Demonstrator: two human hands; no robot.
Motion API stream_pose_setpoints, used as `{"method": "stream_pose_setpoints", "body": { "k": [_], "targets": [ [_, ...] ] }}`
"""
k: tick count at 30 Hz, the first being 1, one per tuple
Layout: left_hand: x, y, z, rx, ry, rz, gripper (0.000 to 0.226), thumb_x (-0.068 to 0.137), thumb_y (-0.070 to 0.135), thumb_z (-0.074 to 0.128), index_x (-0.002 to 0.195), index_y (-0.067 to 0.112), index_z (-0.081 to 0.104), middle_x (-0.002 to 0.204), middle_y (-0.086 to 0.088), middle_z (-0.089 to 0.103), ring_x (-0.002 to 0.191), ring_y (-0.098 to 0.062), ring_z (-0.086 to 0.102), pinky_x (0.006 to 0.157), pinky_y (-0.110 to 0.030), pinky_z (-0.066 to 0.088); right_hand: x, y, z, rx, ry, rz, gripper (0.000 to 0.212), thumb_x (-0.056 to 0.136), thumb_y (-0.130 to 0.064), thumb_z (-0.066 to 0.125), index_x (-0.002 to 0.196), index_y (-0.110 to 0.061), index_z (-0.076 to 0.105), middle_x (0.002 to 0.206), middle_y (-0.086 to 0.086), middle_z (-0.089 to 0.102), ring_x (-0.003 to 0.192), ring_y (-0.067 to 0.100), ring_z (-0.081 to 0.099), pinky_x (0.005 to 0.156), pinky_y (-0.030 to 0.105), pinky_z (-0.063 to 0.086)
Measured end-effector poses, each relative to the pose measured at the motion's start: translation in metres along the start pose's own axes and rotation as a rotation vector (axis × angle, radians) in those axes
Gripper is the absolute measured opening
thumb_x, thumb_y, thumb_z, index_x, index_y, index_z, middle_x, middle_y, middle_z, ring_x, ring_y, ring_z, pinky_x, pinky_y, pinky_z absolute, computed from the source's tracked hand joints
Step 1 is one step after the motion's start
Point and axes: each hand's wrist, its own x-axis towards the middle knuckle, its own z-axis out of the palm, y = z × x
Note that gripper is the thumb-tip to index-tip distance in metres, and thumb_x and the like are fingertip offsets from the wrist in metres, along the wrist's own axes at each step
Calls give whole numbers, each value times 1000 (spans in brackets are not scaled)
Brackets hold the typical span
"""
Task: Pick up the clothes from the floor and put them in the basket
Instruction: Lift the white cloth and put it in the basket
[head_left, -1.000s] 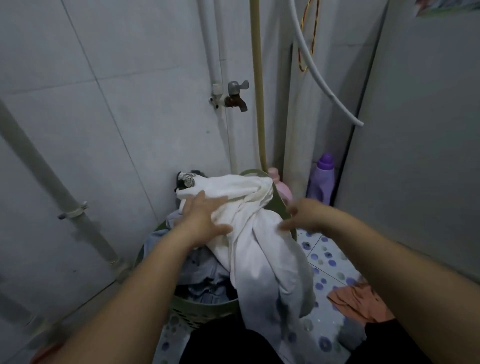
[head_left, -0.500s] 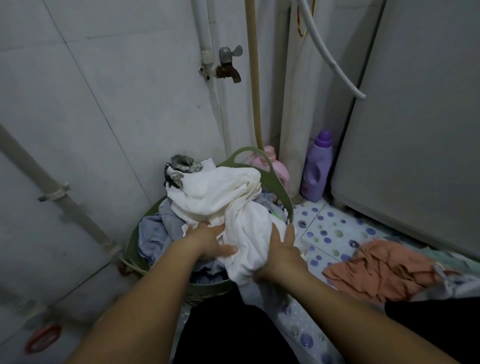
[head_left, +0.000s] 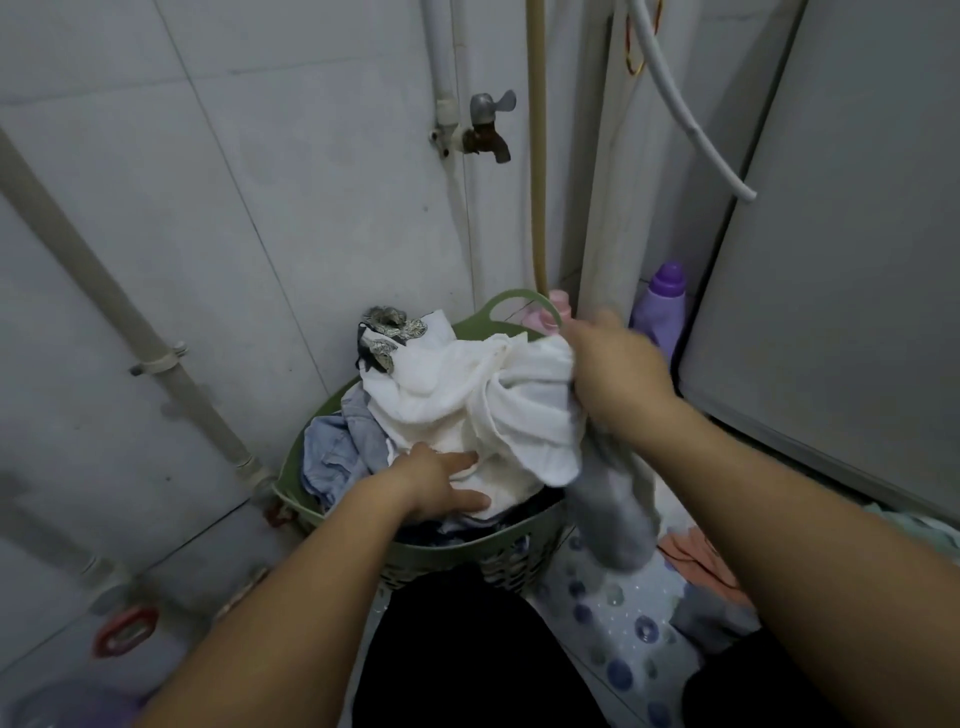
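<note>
A green basket (head_left: 467, 551) stands against the tiled wall, heaped with clothes. A big white garment (head_left: 467, 395) lies on top, over blue-grey clothes (head_left: 337, 447) and a patterned black piece (head_left: 384, 332). My left hand (head_left: 441, 483) presses flat on the white garment's lower part, fingers spread. My right hand (head_left: 613, 374), blurred, grips a bunch of the same white garment above the basket's right rim; a grey-shaded length (head_left: 613, 509) of it hangs down outside the basket. An orange garment (head_left: 696, 556) lies on the dotted floor to the right.
A tap (head_left: 488, 124) and pipes run down the wall behind the basket. A purple bottle (head_left: 660, 312) and a pink bottle (head_left: 556, 306) stand in the corner. A grey appliance (head_left: 841, 260) fills the right side. A red ring (head_left: 124, 629) lies on the floor at the left.
My right hand has gone from the white garment's lower edge up to the basket's right rim, lifting a bunch of the cloth. My left hand stays pressed on the pile.
</note>
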Motion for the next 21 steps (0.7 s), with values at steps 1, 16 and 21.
{"method": "stream_pose_setpoints", "body": {
  "k": [1, 16, 21],
  "targets": [
    [-2, -1, 0, -6, 6, 10, 75, 79, 59, 62, 144, 47, 27, 155, -11, 17, 146, -32, 17, 119, -42, 22, 4, -12, -11, 12, 85, -75, 21, 96, -19, 40, 112, -14, 53, 125, 11, 47, 99, 30, 51, 75, 32, 36],
    [-30, -38, -29, 66, 22, 52, 41, 83, 40, 66, 119, 22, 62, 121, 1, 58, 113, -21, 56, 96, -30, 45, -6, 17, 36, -469, -678, -271, 35, 91, -13, 44, 126, -16, 49, 128, 9, 53, 106, 29, 55, 88, 38, 46],
    [-32, -19, -63, 215, 89, -42, 19, 89, 31, 59, 80, 14, 63, 79, 0, 59, 89, -20, 56, 70, -26, 42, 16, 15, 17, -328, -315, -51, 33, 89, -9, 44, 117, -18, 59, 118, 7, 58, 103, 28, 58, 80, 37, 48]
  ]
}}
